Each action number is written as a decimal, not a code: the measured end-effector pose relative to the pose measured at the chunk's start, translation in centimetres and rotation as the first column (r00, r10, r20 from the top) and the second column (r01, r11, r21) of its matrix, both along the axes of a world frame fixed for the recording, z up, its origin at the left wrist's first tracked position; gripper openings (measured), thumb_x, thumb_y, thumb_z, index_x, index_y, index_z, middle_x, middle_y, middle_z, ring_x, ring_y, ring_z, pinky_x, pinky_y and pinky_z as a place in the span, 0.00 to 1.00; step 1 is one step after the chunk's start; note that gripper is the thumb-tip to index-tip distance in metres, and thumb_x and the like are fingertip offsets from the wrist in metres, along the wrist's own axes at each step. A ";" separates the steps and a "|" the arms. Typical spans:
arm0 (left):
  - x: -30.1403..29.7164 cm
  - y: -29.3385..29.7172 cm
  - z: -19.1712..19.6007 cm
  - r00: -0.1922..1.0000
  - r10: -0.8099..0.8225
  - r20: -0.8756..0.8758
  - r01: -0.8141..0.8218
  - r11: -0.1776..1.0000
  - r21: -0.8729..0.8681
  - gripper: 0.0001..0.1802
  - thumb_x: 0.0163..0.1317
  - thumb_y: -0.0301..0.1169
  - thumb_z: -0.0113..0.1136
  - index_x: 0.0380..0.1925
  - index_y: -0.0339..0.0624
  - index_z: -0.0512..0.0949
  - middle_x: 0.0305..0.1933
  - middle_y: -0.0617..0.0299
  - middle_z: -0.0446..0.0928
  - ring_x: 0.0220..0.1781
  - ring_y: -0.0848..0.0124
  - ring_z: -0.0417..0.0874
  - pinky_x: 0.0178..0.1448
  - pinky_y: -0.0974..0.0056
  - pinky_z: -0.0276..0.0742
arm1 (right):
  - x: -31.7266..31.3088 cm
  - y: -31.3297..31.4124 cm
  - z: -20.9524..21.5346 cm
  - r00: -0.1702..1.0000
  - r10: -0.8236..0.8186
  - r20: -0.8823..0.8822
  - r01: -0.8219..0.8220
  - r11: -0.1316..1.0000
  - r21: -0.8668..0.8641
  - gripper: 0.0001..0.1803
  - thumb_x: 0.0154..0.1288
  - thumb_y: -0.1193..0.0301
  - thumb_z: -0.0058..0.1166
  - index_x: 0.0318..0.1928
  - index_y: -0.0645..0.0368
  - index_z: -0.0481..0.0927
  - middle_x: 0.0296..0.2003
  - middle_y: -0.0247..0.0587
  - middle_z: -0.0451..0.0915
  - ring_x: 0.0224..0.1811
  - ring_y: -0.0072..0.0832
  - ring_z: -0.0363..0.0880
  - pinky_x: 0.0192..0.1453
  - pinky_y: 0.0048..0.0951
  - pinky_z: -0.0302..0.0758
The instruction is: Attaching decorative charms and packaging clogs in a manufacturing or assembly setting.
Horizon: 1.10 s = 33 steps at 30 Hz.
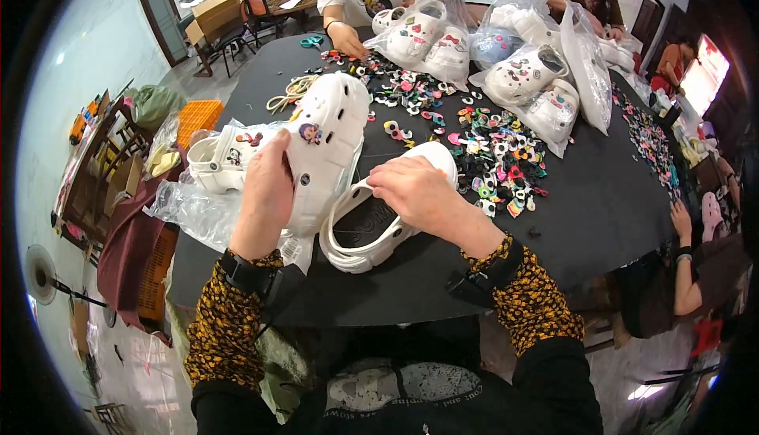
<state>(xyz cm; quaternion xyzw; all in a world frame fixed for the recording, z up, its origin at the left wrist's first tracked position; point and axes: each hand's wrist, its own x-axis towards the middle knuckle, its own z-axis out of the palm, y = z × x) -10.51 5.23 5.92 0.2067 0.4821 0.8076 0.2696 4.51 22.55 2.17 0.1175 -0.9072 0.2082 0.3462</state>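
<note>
My left hand (pixel 265 190) grips a white foam clog (pixel 336 122) by its side, holding it tilted up. A purple-haired figure charm (pixel 311 133) sits on that clog's upper. My right hand (pixel 423 198) has its fingers bent closed over the upper of a second white clog (pixel 371 257), whose dark insole faces up. A bit of orange shows behind the knuckles; whether it is a charm I cannot tell. Left of my left hand, another white clog (pixel 217 162) with charms lies by a clear plastic bag (pixel 198 217).
Loose colourful charms (pixel 506 162) are heaped on the black table (pixel 585 213). Bagged decorated clogs (pixel 530 79) lie at the back right. Rubber bands (pixel 291 93) and teal scissors (pixel 312 41) lie far left. Several other people work around the table; an orange crate (pixel 199 119) stands left.
</note>
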 end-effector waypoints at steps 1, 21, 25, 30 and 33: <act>-0.2 -0.1 0.0 0.999 0.028 0.045 -0.033 0.994 0.100 0.21 0.70 0.34 0.42 0.53 0.27 0.70 0.52 0.50 0.77 0.51 0.63 0.81 0.57 0.59 0.76 | 0.1 0.0 0.1 1.000 0.003 0.001 -0.003 1.000 0.004 0.07 0.60 0.69 0.56 0.37 0.57 0.80 0.36 0.36 0.82 0.44 0.34 0.79 0.51 0.37 0.69; 3.6 -1.2 0.0 0.994 0.088 -0.064 -0.067 0.958 0.280 0.13 0.70 0.33 0.50 0.43 0.33 0.77 0.50 0.55 0.79 0.51 0.70 0.80 0.57 0.64 0.74 | -2.0 -3.9 6.1 0.952 0.040 -0.305 -0.089 0.985 -0.146 0.15 0.57 0.79 0.54 0.47 0.63 0.76 0.43 0.49 0.79 0.48 0.44 0.76 0.55 0.40 0.72; 4.3 -0.7 0.1 0.987 0.121 -0.108 -0.090 0.962 0.256 0.12 0.70 0.34 0.52 0.39 0.36 0.78 0.42 0.63 0.79 0.43 0.79 0.78 0.48 0.71 0.74 | -2.8 -4.5 6.1 0.927 0.043 -0.372 -0.043 0.999 0.008 0.19 0.54 0.82 0.53 0.49 0.65 0.75 0.47 0.50 0.76 0.51 0.44 0.74 0.57 0.40 0.72; 4.7 -0.9 -0.6 0.970 0.192 -0.147 -0.177 0.978 0.112 0.11 0.70 0.35 0.53 0.30 0.42 0.77 0.27 0.78 0.69 0.27 0.88 0.62 0.29 0.78 0.56 | -2.7 -4.7 5.4 0.938 0.025 -0.346 -0.023 1.000 0.010 0.21 0.53 0.81 0.53 0.51 0.65 0.74 0.46 0.50 0.76 0.49 0.45 0.74 0.57 0.39 0.72; 5.3 -0.3 -0.2 0.970 0.195 -0.145 -0.177 0.976 0.127 0.11 0.70 0.35 0.54 0.29 0.42 0.77 0.27 0.77 0.69 0.28 0.88 0.62 0.29 0.77 0.57 | -2.6 -4.4 4.7 0.929 0.001 -0.369 0.039 0.994 0.101 0.20 0.55 0.78 0.51 0.51 0.64 0.75 0.46 0.48 0.75 0.50 0.43 0.73 0.56 0.39 0.72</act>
